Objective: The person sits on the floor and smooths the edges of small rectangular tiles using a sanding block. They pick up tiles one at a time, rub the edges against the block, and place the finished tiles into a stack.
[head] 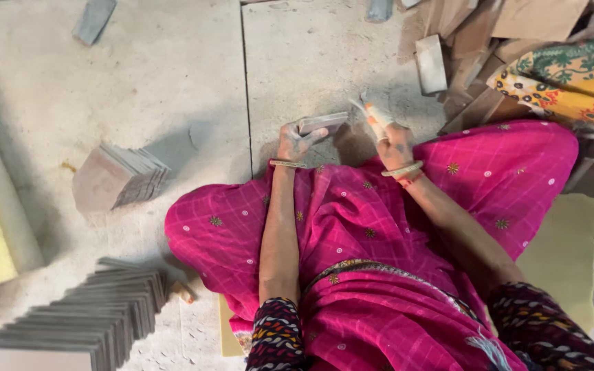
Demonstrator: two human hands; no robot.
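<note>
My left hand [295, 143], grey with dust, holds a small flat rectangular stone tile [323, 123] out over the dusty floor in front of my knees. My right hand [390, 141] is just to the right of the tile, fingers wrapped in pale tape, closed on a small thin tool [366, 104] whose tip points up and away. I sit cross-legged in bright pink cloth [379, 227] with bangles on both wrists.
A fanned stack of thin grey tiles [122, 175] lies at left, and a long row of stacked tiles [87, 319] at lower left. Rough stone blocks [432, 63] and slabs pile at the top right beside patterned yellow cloth [572, 79]. A yellow cushion [565, 254] lies under me.
</note>
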